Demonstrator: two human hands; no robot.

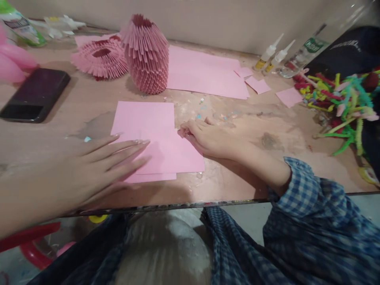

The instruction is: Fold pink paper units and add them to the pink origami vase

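Observation:
Two overlapping sheets of pink paper [144,118] lie near the table's front edge, one turned a little against the other. My left hand [109,164] rests flat across their left part with its fingers stretched out. At the right edge of the sheets is my right hand [204,136], its fingers curled and pressed together. What these fingers hold, if anything, is hidden. Behind the sheets stands a tall vase shape of folded pink paper pieces [147,59]. To its left lies a flat ring of the same folded pieces [99,59].
Large pink sheets [204,73] lie against the wall, with small pink squares [258,85] beside them. Glue bottles [265,57] and a clear bottle [303,55] stand at the back right, near coloured pipe cleaners [347,103]. A black phone-like device [35,95] lies left.

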